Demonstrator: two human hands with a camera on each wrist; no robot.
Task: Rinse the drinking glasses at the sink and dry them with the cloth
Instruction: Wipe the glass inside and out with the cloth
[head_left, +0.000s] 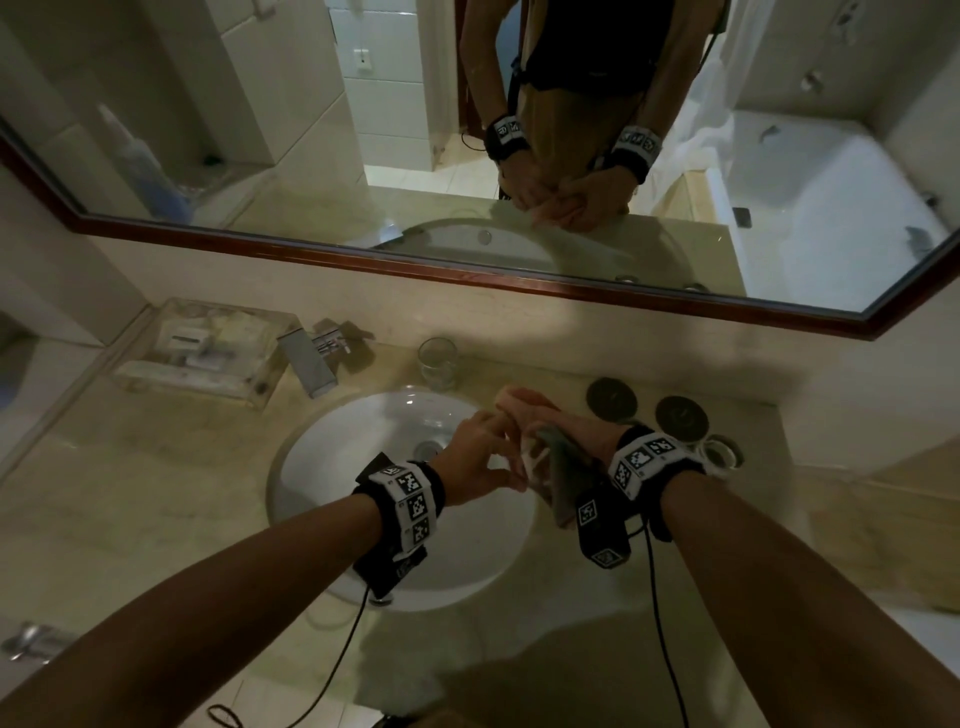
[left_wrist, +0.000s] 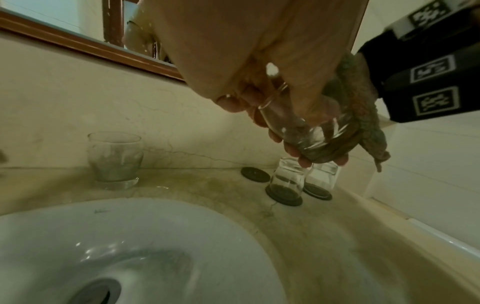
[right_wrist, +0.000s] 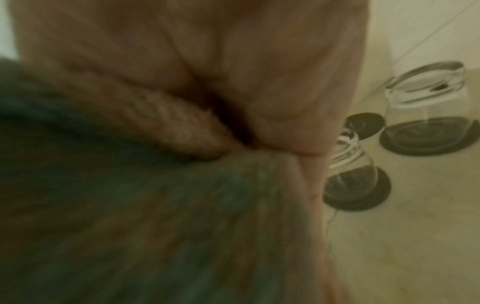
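Observation:
Over the right rim of the white sink (head_left: 332, 467), my left hand (head_left: 483, 457) grips a clear drinking glass (left_wrist: 298, 125), tilted on its side. My right hand (head_left: 566, 431) holds a grey-green cloth (head_left: 561, 483) bunched against the glass's base end. In the left wrist view the cloth (left_wrist: 363, 115) wraps under the glass and hangs down to the right. The right wrist view is filled by my palm (right_wrist: 259, 72) and the blurred cloth (right_wrist: 130, 195). Another glass (head_left: 438, 364) stands upright on the counter behind the sink.
Two glasses (left_wrist: 285, 179) (left_wrist: 323, 174) stand upside down on dark round coasters at the right. Beside them lies a bare coaster (left_wrist: 255, 173). A chrome tap (head_left: 311, 358) and a clear tray of toiletries (head_left: 202, 348) sit at the back left. A framed mirror (head_left: 467, 270) runs above the counter.

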